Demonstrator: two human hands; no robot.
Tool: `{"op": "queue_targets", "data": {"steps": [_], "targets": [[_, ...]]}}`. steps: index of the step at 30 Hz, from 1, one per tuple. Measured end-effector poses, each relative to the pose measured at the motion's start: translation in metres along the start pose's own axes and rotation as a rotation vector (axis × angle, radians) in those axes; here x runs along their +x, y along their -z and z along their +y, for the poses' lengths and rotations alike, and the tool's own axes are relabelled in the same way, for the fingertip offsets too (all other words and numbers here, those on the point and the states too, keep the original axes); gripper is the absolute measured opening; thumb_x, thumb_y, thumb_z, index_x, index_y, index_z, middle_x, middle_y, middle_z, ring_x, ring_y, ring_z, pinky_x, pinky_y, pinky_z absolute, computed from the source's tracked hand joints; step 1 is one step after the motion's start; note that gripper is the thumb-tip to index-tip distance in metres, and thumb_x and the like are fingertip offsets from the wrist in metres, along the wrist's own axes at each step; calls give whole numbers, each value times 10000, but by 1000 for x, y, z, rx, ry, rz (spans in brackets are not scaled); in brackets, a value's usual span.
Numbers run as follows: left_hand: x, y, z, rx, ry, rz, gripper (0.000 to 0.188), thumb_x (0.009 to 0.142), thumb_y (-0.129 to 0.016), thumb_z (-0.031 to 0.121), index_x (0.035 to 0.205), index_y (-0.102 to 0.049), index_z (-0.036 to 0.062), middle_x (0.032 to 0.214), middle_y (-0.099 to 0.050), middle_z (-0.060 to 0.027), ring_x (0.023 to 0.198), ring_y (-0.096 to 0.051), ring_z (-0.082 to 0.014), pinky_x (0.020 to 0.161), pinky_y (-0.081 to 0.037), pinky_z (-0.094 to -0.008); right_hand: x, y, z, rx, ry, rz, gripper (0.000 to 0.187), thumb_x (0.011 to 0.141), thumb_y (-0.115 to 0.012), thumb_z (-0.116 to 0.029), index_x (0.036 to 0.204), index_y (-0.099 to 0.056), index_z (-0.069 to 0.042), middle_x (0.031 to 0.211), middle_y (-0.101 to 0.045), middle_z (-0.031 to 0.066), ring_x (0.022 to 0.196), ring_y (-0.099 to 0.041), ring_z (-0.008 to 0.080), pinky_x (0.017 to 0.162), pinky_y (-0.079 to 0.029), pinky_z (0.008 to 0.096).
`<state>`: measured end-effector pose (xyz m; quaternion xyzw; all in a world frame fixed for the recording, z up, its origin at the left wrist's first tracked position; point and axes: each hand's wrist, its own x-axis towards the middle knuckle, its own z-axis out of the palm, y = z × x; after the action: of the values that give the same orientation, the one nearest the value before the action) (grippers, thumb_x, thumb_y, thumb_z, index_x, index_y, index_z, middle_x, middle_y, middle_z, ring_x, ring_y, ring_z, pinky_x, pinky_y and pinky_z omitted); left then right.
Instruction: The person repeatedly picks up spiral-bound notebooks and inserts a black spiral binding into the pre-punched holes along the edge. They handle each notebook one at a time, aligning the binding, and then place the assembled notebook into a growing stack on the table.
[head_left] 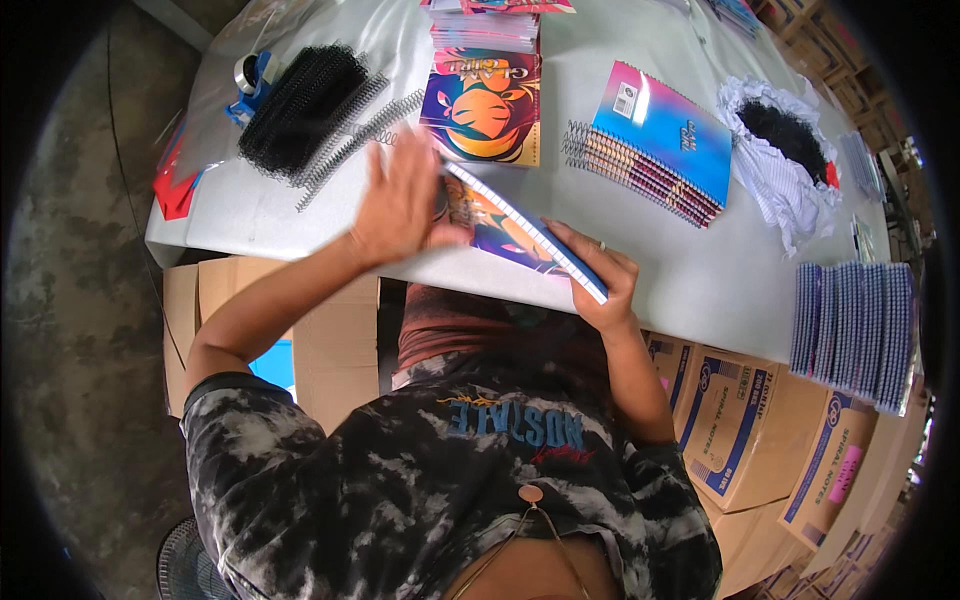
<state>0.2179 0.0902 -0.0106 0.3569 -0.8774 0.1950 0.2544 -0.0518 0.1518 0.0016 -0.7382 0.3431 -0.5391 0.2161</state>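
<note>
the notebook [522, 228] is in the middle of the view, above the near part of the white table [700, 275], its pale edge slanting from ten o'clock to four o'clock. the right hand [606, 285] is clamped on its four o'clock end. the left hand [400, 205], blurred, is at its ten o'clock end with fingers stretched out; whether it touches, i cannot tell. from the notebook, black coils [305, 110] lie at ten o'clock, colourful covers [485, 110] at twelve, and spiral-bound notebooks [660, 140] at two.
</note>
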Motion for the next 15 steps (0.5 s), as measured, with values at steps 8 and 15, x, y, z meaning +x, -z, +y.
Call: {"op": "queue_targets", "data": {"steps": [8, 15], "targets": [[-17, -55, -42, -242, 268, 244, 1098, 745, -308, 763, 1328, -123, -149, 1382, -36, -388, 1293, 20, -521, 1002, 89, -600, -2, -18, -8, -69, 83, -1, 316, 741, -552, 46, 1049, -618, 20, 991, -647, 168, 868, -655, 265, 727, -521, 300], [31, 21, -56, 161, 36, 600, 1098, 742, -174, 798, 1362, -133, -107, 1393, 59, -373, 1273, 118, -545, 979, 111, -625, -2, -13, -4, -6, 162, -37, 302, 740, -629, -22, 1033, -615, 48, 969, -645, 192, 841, -660, 277, 725, -530, 318]]}}
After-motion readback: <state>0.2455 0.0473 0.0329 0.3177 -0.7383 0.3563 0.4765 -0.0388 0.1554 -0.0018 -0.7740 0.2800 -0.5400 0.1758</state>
